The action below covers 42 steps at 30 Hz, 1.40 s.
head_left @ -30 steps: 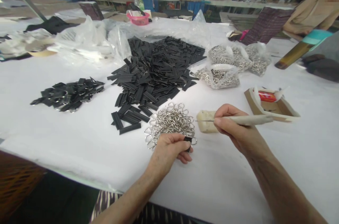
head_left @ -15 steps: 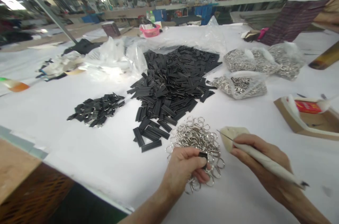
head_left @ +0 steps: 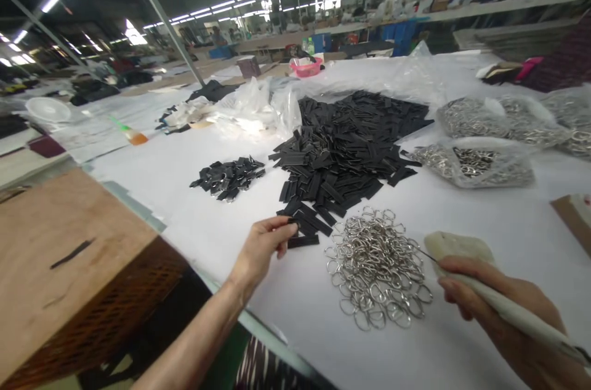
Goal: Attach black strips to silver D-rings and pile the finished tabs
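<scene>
Since the earlier pictures the left hand (head_left: pixel 261 248) had left the heap of metal rings (head_left: pixel 376 264) and moved out to its left, to the near edge of the big pile of black strips (head_left: pixel 344 144). There its thumb and fingertips pinched the end of one flat black strip (head_left: pixel 302 241), which lay on the white tabletop (head_left: pixel 184 175) just right of the fingers. Beyond that hand and a little left sat one smaller heap of black pieces with rings (head_left: pixel 228 176), well apart from it. The rings, shiny wire loops in one loose tangle, lay between the two hands. The right hand (head_left: pixel 503 310) had kept its closed grip on a pale stick-like tool (head_left: pixel 512 313) with a thin needle tip, which pointed at a waxy cream-coloured block (head_left: pixel 455 245) just beyond the fingers. Farther off, past that hand, three clear plastic bags of rings (head_left: pixel 480 162) could be counted.
</scene>
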### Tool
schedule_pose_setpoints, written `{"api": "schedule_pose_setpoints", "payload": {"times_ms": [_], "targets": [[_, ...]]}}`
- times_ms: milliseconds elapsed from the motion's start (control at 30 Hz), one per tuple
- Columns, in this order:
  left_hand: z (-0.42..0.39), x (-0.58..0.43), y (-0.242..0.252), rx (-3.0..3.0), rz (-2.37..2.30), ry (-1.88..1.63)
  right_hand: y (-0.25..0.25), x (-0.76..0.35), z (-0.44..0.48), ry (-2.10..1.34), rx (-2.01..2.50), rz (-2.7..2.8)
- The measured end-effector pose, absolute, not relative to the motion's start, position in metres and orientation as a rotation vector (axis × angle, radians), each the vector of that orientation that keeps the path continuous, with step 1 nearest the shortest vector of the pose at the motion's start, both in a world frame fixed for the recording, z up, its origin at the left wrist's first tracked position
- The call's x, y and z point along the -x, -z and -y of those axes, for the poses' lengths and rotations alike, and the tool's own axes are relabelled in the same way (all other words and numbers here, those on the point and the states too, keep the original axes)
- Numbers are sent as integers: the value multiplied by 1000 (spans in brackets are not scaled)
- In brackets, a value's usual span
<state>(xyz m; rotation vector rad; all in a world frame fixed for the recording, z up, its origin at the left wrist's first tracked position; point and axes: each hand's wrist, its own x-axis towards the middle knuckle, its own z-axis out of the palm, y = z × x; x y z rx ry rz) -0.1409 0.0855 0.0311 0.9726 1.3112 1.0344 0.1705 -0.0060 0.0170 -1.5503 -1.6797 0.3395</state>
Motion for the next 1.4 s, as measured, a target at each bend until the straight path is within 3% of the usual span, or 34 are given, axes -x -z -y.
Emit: {"api": "schedule_pose_setpoints", "payload": {"times_ms": [267, 533, 767, 1033, 1167, 1400], "targets": [[-159, 230, -56, -792, -1692, -1451, -24, -169, 7, -268, 1471, 1655], [-116, 161, -16, -1330, -1902, -942, -14, -162, 10, -332, 1313, 1730], [-119, 141, -2, -1631, -2121, -709, -2, -142, 16, -456, 1229, 1913], [-90, 140, -14, -1630, -1875, -858, -1, -114, 23, -397, 1124, 2154], [-65, 128, -19, -1253, -1424, -1049, 3, -102, 23, -296, 1089, 2259], [-25, 92, -11, -715, -945, -824, 13, -92, 15, -50, 1191, 2405]]}}
